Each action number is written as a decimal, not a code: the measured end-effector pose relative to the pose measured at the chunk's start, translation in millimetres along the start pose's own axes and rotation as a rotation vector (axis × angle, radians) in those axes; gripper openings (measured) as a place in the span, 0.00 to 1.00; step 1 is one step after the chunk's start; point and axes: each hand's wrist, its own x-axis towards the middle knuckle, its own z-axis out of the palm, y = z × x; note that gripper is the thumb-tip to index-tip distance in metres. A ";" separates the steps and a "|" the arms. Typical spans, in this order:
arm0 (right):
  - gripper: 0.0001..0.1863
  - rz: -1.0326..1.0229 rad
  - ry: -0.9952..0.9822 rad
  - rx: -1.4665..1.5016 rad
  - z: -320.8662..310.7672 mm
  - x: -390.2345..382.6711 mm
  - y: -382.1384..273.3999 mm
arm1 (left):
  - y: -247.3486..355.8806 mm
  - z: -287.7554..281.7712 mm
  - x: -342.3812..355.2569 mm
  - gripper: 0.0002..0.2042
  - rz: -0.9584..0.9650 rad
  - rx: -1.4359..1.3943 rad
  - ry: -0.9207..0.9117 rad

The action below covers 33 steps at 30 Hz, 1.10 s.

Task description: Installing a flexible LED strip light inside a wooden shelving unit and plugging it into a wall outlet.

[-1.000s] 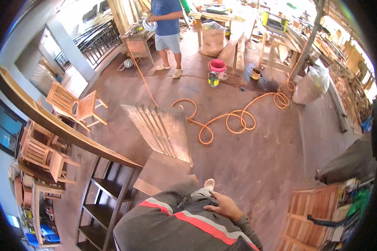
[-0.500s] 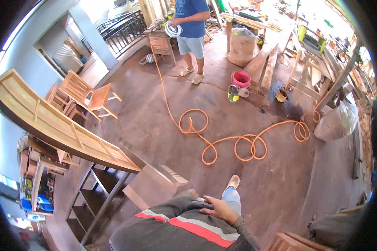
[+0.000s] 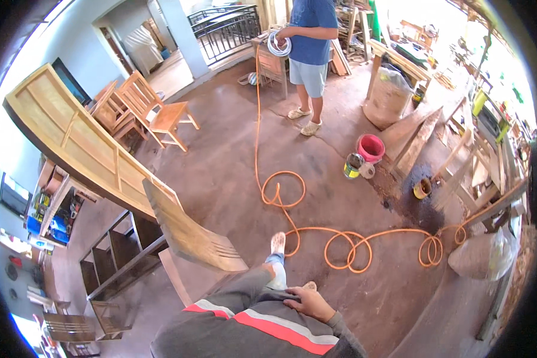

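Observation:
My right hand (image 3: 310, 303) is in front of my body, against my dark clothing. It holds nothing, and its fingers are stretched out and slightly apart. My left hand does not show; only the dark left sleeve side is seen, next to a brown wooden board (image 3: 188, 230) with slots cut near one end. Whether that hand grips the board is hidden. Beyond the board, a long light-wood framed panel (image 3: 92, 140) slants above a dark shelf unit (image 3: 125, 253). My foot in a pale shoe (image 3: 278, 243) is stepping forward.
An orange hose (image 3: 298, 228) lies looped across the floor ahead. A person in a blue shirt (image 3: 312, 42) stands holding a white coil (image 3: 279, 44). Wooden chairs (image 3: 158, 113) are at left; a red bucket (image 3: 371, 147), paint tins (image 3: 353, 166) and sacks (image 3: 480, 253) at right.
My view has swung left, and my other foot is now forward, close to the hose. The slotted board has risen and tilted. Fingertips seen beside my right hand earlier are now hidden.

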 end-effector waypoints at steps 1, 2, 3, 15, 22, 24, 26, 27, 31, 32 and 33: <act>0.20 0.012 0.011 0.026 -11.1 5.6 -9.6 | -11.6 36.6 21.4 0.17 -0.055 -0.004 -0.007; 0.20 0.011 0.014 0.023 -19.5 18.5 -5.7 | -20.1 48.1 42.7 0.17 -0.095 0.000 -0.016; 0.18 0.068 -0.083 0.003 -23.2 27.5 2.5 | -11.5 30.2 36.1 0.18 -0.320 -0.306 0.101; 0.14 -0.041 -0.302 -0.184 -72.6 191.8 41.0 | -95.3 -58.9 107.9 0.18 -0.684 -0.858 0.255; 0.19 -0.248 -0.419 -0.237 -76.7 328.0 12.1 | -208.8 -58.4 132.1 0.16 -0.299 -0.564 0.160; 0.21 -0.293 -0.517 -0.189 -75.2 355.6 7.6 | -251.5 -29.8 140.2 0.17 -0.141 -0.284 0.085; 0.22 -0.234 -0.565 -0.170 -88.4 377.6 -11.2 | -285.8 7.8 148.3 0.15 -0.446 -0.544 0.191; 0.22 -0.195 -0.587 -0.247 -93.0 385.7 -10.6 | -298.4 21.3 149.9 0.14 -0.599 -0.672 0.240; 0.21 -0.141 -0.622 -0.279 -110.8 416.1 -5.4 | -315.1 20.8 140.2 0.13 -0.879 -1.053 0.326; 0.21 -0.115 -0.666 -0.269 -111.4 427.4 -3.2 | -314.4 19.8 135.4 0.13 -0.893 -1.098 0.329; 0.20 -0.125 -0.697 -0.233 -108.5 437.9 0.7 | -308.1 23.6 130.2 0.13 -0.902 -1.130 0.326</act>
